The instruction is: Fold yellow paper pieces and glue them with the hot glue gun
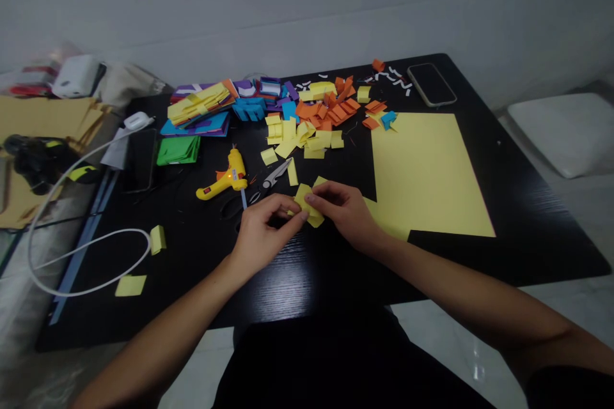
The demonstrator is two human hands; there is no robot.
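Note:
Between my two hands is a small piece of yellow paper [314, 217], angled and partly covered by fingers. My left hand [266, 230] pinches its left side with thumb and forefinger. From the right, my right hand [343, 208] grips its upper edge the same way. Just beyond my left hand lie grey-bladed scissors [278, 174] and a yellow hot glue gun [225, 177] with a glue stick in its back. Folded yellow paper pieces [314, 140] are heaped behind my hands, beside a pile of orange paper pieces [336, 108]. A large yellow sheet [429, 172] lies right of my right hand.
Stacks of coloured paper [201, 105] and a green bundle [178, 150] stand at the back left. A white cable [144, 236] loops over the left side near two yellow pieces. One phone [432, 84] lies back right, another dark phone [140, 160] at left.

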